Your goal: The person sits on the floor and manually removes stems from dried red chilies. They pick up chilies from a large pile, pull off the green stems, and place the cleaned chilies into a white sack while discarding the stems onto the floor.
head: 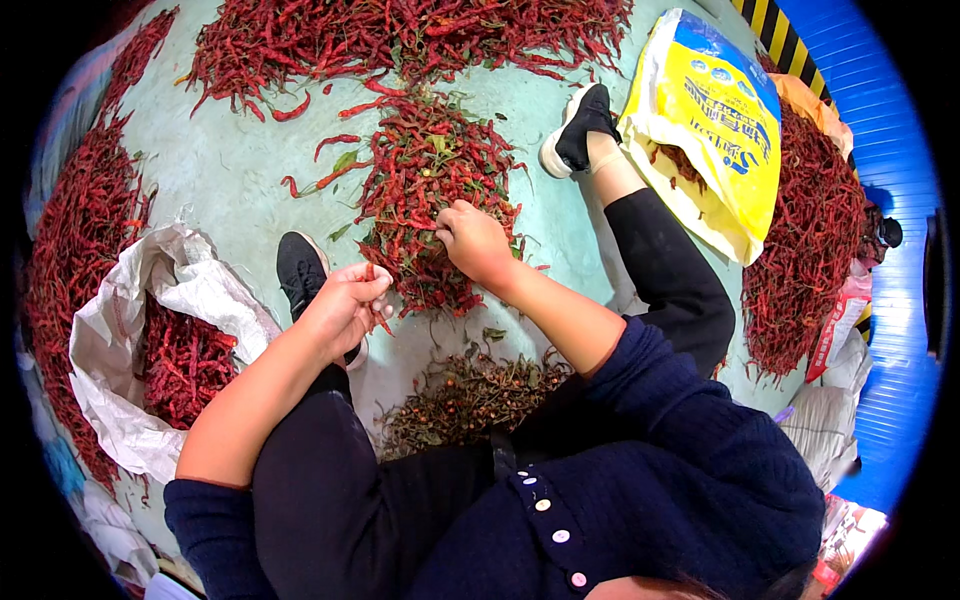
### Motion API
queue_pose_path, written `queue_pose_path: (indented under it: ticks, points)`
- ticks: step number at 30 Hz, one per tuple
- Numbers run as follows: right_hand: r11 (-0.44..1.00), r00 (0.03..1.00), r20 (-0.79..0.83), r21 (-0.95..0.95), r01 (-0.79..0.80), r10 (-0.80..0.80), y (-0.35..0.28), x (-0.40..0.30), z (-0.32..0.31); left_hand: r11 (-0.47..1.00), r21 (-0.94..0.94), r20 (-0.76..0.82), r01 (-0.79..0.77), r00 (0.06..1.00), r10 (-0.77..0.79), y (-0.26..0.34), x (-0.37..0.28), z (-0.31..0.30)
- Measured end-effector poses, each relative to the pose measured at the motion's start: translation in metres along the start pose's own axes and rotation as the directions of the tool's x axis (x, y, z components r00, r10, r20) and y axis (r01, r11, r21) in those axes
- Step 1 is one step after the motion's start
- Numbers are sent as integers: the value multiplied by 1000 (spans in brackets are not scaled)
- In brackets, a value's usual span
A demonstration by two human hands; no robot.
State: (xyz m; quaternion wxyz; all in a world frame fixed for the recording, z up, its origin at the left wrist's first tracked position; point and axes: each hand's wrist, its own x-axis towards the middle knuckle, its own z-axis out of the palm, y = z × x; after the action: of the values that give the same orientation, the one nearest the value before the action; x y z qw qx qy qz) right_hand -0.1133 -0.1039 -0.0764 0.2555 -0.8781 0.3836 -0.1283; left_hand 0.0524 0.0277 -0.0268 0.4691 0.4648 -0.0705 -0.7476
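In front of me, between my shoes, lies a small heap of dried red chili peppers (431,161) mixed with a few green leaves. Over its near side is my right hand (480,244), its thumb and forefinger pinching a red chili pepper (417,223) on top of the heap. My left hand (343,304) is raised left of the heap's near end, its fingers curled around a chili pepper (385,328) whose tip pokes out below. Closer to my body is a pile of brownish stems and caps (469,401).
An open white woven sack (101,360) at my left contains red chilies (184,364). Larger chili heaps lie ahead (420,37), far left (75,247) and right (802,247). A yellow and blue printed bag (697,112) lies beside my right leg on the pale green floor (232,172).
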Motion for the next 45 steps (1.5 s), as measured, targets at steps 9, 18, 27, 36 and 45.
queue_pose_path:
  ticks: [9,18,27,36,45]
  points:
    - [888,998,-65,459,15,17,-34,-27,-33,998,-41,-79,44,996,-47,5,-4,-1]
    - [625,938,347,727,-284,22,-57,-62,-29,999,1,-4,-34,999,34,6,-3,12]
    - [653,972,186,721,-233,142,-75,-54,-27,922,374,23,95,993,-112,-4,-8,20]
    - [612,988,92,777,-150,126,-70,-63,-9,643,760,57,-88,996,69,-11,-7,27]
    - [-215,713,698,708,-672,71,-42,-65,-2,576,814,151,-80,986,-76,-6,-11,36]
